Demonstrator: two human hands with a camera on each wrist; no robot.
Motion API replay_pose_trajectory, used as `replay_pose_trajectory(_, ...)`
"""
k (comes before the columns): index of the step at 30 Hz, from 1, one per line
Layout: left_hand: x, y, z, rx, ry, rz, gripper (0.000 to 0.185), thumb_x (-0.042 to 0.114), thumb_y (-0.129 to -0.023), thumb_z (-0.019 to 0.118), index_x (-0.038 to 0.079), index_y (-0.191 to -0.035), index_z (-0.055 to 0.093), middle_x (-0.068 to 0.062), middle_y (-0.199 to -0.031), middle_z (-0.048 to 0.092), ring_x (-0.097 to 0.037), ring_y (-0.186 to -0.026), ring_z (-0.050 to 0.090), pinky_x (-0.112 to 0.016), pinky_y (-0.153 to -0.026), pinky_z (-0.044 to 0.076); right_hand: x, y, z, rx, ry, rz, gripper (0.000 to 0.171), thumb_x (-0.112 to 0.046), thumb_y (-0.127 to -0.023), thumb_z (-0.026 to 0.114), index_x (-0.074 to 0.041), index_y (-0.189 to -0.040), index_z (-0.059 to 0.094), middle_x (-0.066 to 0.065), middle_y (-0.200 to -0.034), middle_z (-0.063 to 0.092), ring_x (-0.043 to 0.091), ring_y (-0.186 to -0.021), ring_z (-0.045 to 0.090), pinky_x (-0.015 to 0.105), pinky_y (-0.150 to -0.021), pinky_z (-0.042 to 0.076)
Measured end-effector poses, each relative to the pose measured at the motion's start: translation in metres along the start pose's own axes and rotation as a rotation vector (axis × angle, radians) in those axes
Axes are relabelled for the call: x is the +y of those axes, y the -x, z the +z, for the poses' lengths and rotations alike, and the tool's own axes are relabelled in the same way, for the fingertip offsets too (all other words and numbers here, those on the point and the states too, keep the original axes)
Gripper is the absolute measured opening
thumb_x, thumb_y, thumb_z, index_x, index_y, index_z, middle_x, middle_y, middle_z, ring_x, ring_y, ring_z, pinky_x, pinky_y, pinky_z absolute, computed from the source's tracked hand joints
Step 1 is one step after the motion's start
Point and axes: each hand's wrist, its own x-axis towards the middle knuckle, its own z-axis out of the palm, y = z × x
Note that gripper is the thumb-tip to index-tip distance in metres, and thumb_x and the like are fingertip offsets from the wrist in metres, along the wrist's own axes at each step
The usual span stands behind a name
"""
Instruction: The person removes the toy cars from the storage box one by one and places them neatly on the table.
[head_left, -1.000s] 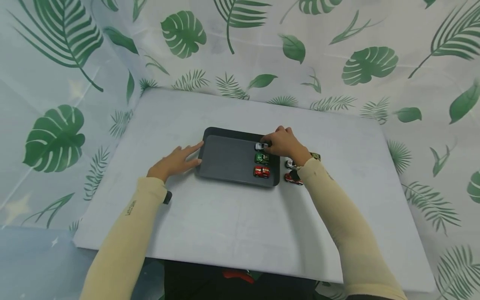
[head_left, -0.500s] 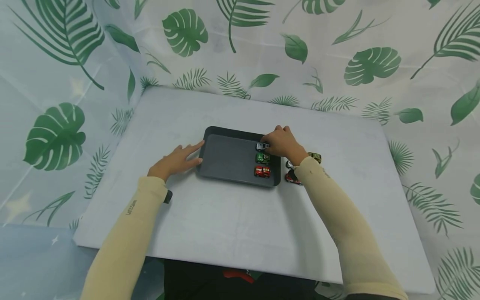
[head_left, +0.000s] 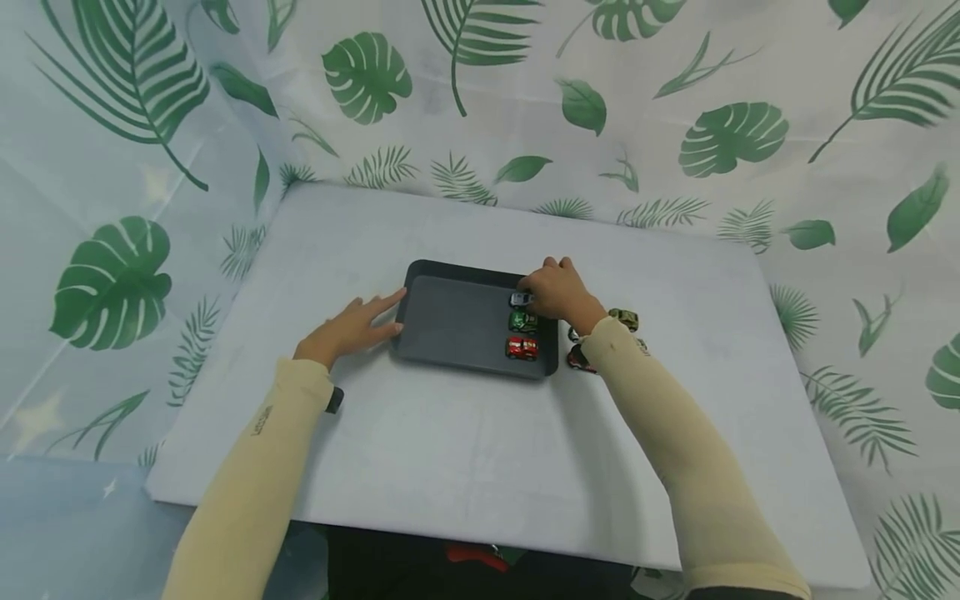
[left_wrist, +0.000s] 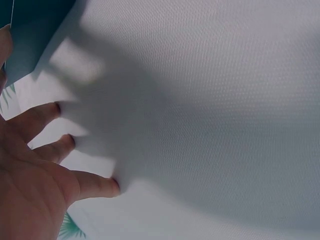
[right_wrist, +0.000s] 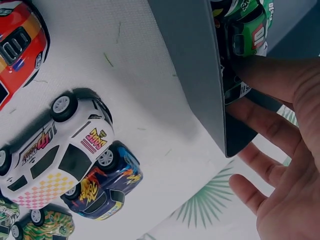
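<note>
My right hand (head_left: 558,290) sits over the far right corner of the tray (head_left: 450,321), fingers curled down onto the grey car (head_left: 520,298); from the right wrist view the fingertips press a car against the inside of the tray wall, so I read it as a light pinch, not a full grasp. The grey car stands in the tray at the head of a column, the green car (head_left: 522,320) just behind it and the red car (head_left: 521,347) nearest me. My left hand (head_left: 347,328) lies flat on the table (head_left: 450,467), fingers straight and spread, tips touching the tray's left edge, holding nothing. Outside the tray, to its right, more cars wait: a white car (right_wrist: 52,155), a blue car (right_wrist: 107,190), a camo car (head_left: 624,317), and another red one partly hidden by my sleeve. Risks as I judge them: the grey and green cars are nearly touching, so a careless release could nudge the green one out of line; my forearm passes just above the waiting cars and could sweep them; the tray could slide if the left hand lifts.
</note>
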Motion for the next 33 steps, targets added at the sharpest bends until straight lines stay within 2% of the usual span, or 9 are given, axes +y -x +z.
replay_pose_trajectory(4,0.000,-0.001,0.000,0.002,-0.015,-0.005,0.075,0.052,-0.112,0.052,0.036,-0.174,0.014,-0.018,-0.178,0.010,-0.046,-0.162,-0.004,-0.083,-0.118,0.001,0.000,0.000,-0.001,-0.003,0.009,-0.004,0.039,-0.019,-0.095,0.083,-0.012,-0.133,0.078,0.010,-0.122,0.078,0.039,-0.114,0.057,0.062,-0.104,0.039)
replay_pose_trajectory(9,0.001,0.000,0.000,0.006,-0.010,0.001,0.075,0.053,-0.112,0.052,0.037,-0.174,0.014,-0.018,-0.178,0.011,-0.046,-0.162,-0.004,-0.082,-0.118,0.001,0.001,0.003,-0.007,0.042,0.001,-0.020,0.038,-0.017,-0.095,0.081,-0.012,-0.133,0.078,0.011,-0.122,0.078,0.039,-0.112,0.058,0.062,-0.101,0.041)
replay_pose_trajectory(15,0.002,0.002,-0.001,-0.005,-0.009,0.005,0.074,0.052,-0.112,0.052,0.035,-0.174,0.014,-0.019,-0.178,0.010,-0.047,-0.162,-0.004,-0.083,-0.117,0.001,0.001,0.009,-0.015,0.094,-0.034,-0.059,0.036,-0.015,-0.096,0.081,-0.010,-0.131,0.078,0.013,-0.119,0.078,0.040,-0.106,0.058,0.062,-0.096,0.042)
replay_pose_trajectory(22,0.003,0.002,0.001,0.001,-0.004,0.002,0.075,0.051,-0.112,0.053,0.035,-0.174,0.015,-0.019,-0.178,0.010,-0.047,-0.162,-0.004,-0.083,-0.117,0.001,0.007,0.017,-0.021,0.127,-0.082,-0.088,0.036,-0.015,-0.096,0.082,-0.010,-0.131,0.078,0.014,-0.116,0.077,0.039,-0.106,0.056,0.063,-0.097,0.041)
replay_pose_trajectory(33,0.001,0.002,0.002,0.002,-0.012,0.012,0.074,0.051,-0.113,0.052,0.037,-0.174,0.013,-0.019,-0.177,0.011,-0.048,-0.162,-0.003,-0.084,-0.117,0.004,0.021,0.034,-0.029,0.143,-0.131,-0.069,0.036,-0.015,-0.096,0.082,-0.010,-0.131,0.078,0.014,-0.115,0.077,0.039,-0.109,0.056,0.062,-0.096,0.041)
